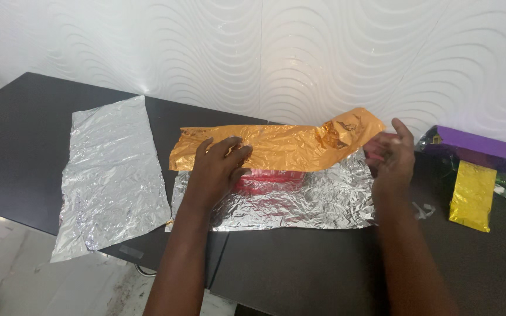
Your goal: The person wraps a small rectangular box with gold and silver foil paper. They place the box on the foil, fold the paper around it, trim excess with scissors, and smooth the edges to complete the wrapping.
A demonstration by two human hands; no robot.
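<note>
The left hand (221,161) lies flat, pinning the foil (276,146) over the red box (270,178) (mostly hidden); the right hand (390,155), loosely open, steadies the foil's end.

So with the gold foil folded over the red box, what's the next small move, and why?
Probably smooth the crumpled right end of the orange-gold foil sheet down with the right hand. That end stands up wrinkled, while the left hand already presses the sheet flat over the red box.

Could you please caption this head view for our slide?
Two hands, left hand and right hand, fold crinkled orange foil sheet over a red box.
</note>
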